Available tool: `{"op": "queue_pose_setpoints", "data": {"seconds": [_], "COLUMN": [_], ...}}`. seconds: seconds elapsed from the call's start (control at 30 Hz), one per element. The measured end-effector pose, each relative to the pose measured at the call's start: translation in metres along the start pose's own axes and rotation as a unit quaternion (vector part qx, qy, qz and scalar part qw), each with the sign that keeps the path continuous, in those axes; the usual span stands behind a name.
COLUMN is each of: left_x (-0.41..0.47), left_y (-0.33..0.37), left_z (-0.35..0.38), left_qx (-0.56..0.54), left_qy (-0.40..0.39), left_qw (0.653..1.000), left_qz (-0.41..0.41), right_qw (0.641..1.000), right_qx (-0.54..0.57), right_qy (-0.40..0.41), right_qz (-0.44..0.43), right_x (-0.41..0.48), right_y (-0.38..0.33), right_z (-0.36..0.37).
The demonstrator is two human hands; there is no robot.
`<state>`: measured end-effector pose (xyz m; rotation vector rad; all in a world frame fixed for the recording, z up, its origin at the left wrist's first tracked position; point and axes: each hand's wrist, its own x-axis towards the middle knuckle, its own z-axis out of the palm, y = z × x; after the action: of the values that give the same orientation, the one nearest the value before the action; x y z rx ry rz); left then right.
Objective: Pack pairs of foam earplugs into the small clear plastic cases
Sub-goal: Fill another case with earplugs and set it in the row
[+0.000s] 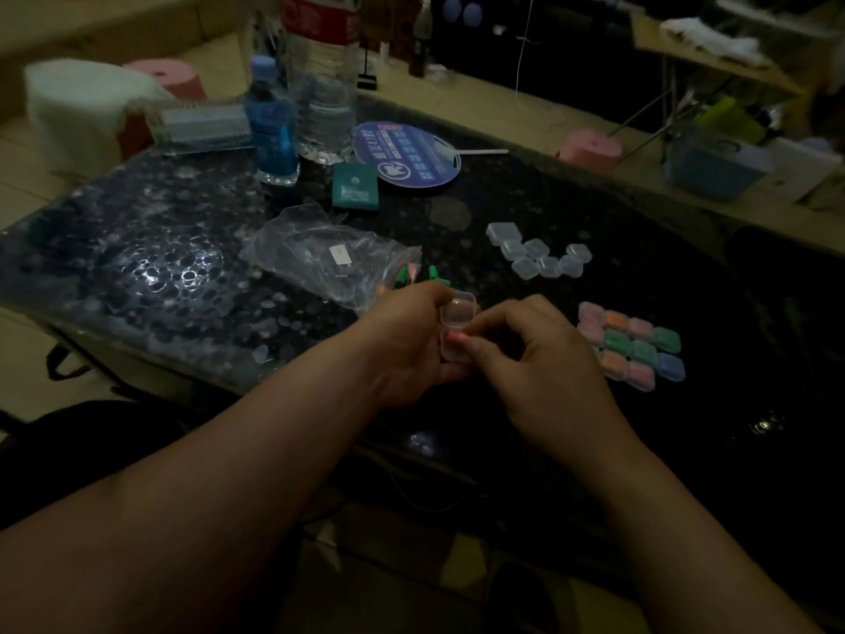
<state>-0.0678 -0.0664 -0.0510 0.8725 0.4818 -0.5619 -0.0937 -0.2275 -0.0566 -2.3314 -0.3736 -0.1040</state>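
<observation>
dark table (pixel 457 212), plastic bag (pixel 320 256) at centre. left hand (pixel 411 354), right hand (pixel 535 359) meet above near edge; filled cases (pixel 633 345) to their right, empty cases (pixel 539 257) behind. left grips open clear case (pixel 458 313), right pinches pink earplug (pixel 455 339) in it.

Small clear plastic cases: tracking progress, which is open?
The small clear case in the left hand, lid raised; the others lie shut on the dark table.

Print on the round fan (pixel 404 153) and on the blue bottle (pixel 270 130) seems too blurred to read.
</observation>
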Motion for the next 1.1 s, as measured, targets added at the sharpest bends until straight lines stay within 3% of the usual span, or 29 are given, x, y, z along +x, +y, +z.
{"op": "queue_pose_setpoints", "data": {"seconds": [0.4, 0.63, 0.87, 1.1], "left_x": [0.000, -0.003, 0.003, 0.012], "left_y": [0.000, 0.002, 0.001, -0.002], "left_z": [-0.001, 0.001, -0.004, -0.010], "left_qx": [0.015, 0.042, 0.081, 0.084], "left_qy": [-0.028, -0.029, -0.054, -0.059], "left_qw": [0.999, 0.999, 0.995, 0.995], "left_qz": [0.001, 0.007, -0.015, -0.018], "right_qw": [0.999, 1.000, 0.993, 0.997], "right_qx": [-0.029, 0.009, -0.038, -0.044], "right_qy": [-0.019, 0.003, -0.110, -0.064], "right_qz": [-0.008, 0.014, 0.008, -0.021], "right_x": [0.002, 0.006, 0.009, 0.006], "right_y": [0.002, 0.004, 0.018, 0.017], "right_z": [0.005, -0.004, -0.005, -0.002]}}
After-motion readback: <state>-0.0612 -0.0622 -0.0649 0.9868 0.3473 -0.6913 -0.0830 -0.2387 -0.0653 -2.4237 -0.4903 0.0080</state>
